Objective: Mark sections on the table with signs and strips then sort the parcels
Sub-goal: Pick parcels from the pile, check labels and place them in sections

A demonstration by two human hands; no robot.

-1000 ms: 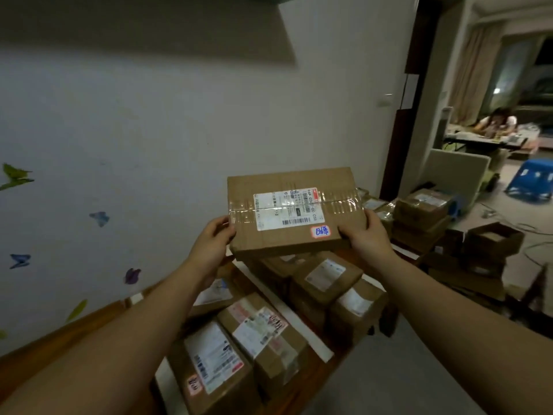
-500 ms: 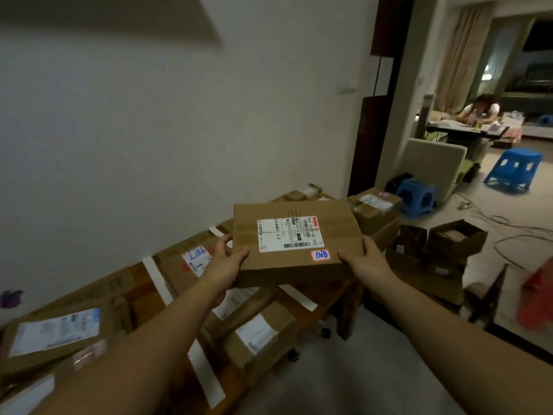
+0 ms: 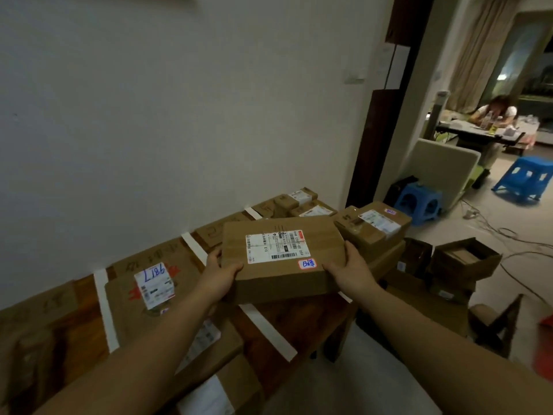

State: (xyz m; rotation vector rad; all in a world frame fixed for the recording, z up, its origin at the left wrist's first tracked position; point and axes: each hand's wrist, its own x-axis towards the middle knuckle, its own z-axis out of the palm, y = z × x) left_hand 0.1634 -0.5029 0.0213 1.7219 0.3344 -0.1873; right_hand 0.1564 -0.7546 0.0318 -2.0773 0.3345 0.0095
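A plain white wall (image 3: 149, 115) fills the left and centre, with a light switch (image 3: 354, 76) near its right edge. Beside it stands a dark wooden door frame (image 3: 377, 145). Past the frame, a small blue plastic stool (image 3: 419, 202) sits on the pale floor (image 3: 359, 384) just in front of a pale round-cornered panel (image 3: 443, 166); a larger blue stool (image 3: 526, 178) stands farther right. Thin cables (image 3: 508, 232) trail across the floor. In the far room a person (image 3: 496, 110) in a white top leans over a cluttered desk (image 3: 478, 134), beige curtains (image 3: 478, 49) hanging behind. A blurred red object (image 3: 546, 339) shows at the right edge
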